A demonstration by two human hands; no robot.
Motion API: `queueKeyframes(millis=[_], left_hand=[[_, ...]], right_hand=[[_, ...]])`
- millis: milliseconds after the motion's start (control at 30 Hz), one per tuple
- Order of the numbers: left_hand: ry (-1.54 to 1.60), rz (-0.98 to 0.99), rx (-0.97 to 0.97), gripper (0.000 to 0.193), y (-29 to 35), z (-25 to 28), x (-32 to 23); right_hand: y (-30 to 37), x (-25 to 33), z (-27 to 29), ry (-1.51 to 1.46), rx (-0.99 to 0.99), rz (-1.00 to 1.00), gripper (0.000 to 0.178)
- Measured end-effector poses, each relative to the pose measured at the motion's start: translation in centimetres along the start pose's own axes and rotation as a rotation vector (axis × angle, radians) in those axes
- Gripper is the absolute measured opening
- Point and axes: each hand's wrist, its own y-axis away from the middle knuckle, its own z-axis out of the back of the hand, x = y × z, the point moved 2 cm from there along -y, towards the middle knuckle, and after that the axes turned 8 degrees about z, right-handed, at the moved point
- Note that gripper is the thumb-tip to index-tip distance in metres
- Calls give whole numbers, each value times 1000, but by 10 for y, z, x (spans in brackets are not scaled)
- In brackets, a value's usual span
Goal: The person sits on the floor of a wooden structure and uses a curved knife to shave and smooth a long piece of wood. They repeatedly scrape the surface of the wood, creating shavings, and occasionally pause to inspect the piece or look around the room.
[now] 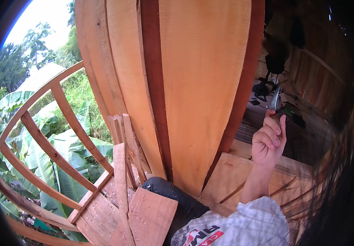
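Note:
My right hand (269,140) is raised at the right, its palm side toward me. Its lower fingers are curled in, while the index finger and thumb point upward. At these two fingertips stands a curved, silvery knife (275,98), its blade tip up; its handle cannot be made out well against the dark background. My left hand is out of view. A flat wooden board (154,215) lies by my dark-trousered leg (170,190). Over its left part leans a long narrow wooden strip (120,176), its upper end standing free.
A curved wooden railing (58,158) bounds the left side, with banana leaves beyond. Shavings lie on the plank floor (99,217). Several wooden sticks (129,143) lean against the tall plank wall (201,82). An open doorway at right shows a dark room with scattered things.

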Motion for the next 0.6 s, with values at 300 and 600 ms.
queueKeyframes(millis=[300, 600], left_hand=[[24, 48, -18, 47, -2, 1, -9], [-15, 42, 21, 45, -11, -5, -5]], right_hand=[[-8, 8, -4, -35, 5, 60, 33], [-19, 31, 0, -18, 54, 94, 36]])
